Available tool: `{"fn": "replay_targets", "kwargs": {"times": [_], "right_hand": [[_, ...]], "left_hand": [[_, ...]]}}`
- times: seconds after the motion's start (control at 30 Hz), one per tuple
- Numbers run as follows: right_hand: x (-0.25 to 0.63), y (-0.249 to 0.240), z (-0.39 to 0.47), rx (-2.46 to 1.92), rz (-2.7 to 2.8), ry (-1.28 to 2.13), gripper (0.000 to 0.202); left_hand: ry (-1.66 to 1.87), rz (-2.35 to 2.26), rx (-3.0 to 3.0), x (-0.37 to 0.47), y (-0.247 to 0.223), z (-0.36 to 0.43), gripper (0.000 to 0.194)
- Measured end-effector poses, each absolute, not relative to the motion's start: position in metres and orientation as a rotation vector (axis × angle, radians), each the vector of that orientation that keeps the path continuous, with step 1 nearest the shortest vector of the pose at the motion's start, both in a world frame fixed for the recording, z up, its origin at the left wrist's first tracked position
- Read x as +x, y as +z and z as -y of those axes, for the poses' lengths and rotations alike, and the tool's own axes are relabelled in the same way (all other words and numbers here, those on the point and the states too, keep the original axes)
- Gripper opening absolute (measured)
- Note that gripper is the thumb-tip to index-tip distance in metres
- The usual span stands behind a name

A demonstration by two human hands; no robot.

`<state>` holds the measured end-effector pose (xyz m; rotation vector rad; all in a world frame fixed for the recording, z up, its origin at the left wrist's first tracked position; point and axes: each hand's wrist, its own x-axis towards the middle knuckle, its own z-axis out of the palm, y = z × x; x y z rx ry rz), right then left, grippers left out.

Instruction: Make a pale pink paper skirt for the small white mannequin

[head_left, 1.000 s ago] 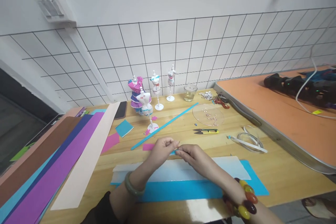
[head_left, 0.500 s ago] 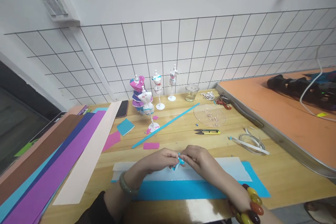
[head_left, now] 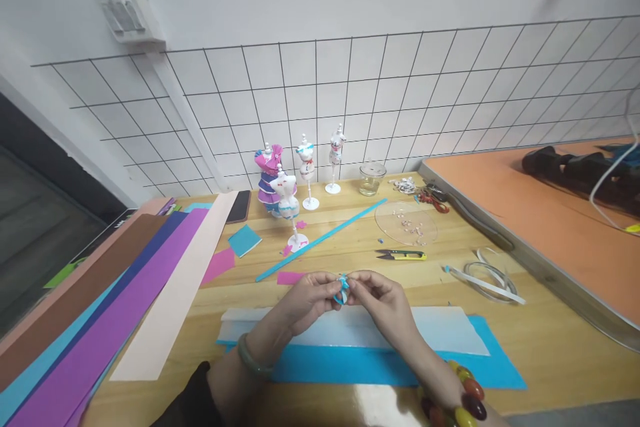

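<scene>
The left hand (head_left: 311,299) and right hand (head_left: 384,297) both pinch the small blue piece (head_left: 343,289), held between them near the whitish sheet's (head_left: 435,327) far edge, where a light, even fingertip grip should avoid crushing its loops

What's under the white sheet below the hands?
A blue sheet shows past the white sheet's near edge and right end. The rest beneath is covered. The left hand and right hand, pinching a small blue piece, also hide some white.
</scene>
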<state>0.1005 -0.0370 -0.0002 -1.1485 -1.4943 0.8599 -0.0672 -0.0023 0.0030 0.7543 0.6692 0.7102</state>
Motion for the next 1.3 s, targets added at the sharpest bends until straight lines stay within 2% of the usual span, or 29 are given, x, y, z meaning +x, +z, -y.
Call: {"fn": "replay_targets", "kwargs": {"times": [0.17, 0.57, 0.97, 1.13, 1.3], "right_hand": [[0.094, -0.004, 0.044, -1.118, 1.588, 0.649, 0.019], [0.101, -0.009, 0.038, -1.217, 1.691, 0.411, 0.012], [0.101, -0.017, 0.039, -1.141, 1.787, 0.206, 0.013], [0.101, -0.018, 0.039, -1.116, 1.831, 0.247, 0.018], [0.108, -0.016, 0.036, -1.180, 1.755, 0.476, 0.019]], "left_hand": [[0.802, -0.626, 0.699, -0.066, 0.001, 0.003, 0.030], [0.843, -0.628, 0.674, -0.064, 0.001, 0.008, 0.025], [0.903, -0.795, 0.657, -0.062, 0.001, 0.005, 0.043], [0.933, -0.843, 0.652, -0.060, 0.006, 0.004, 0.045], [0.859, -0.840, 0.789, -0.061, 0.013, 0.008, 0.042]]}}
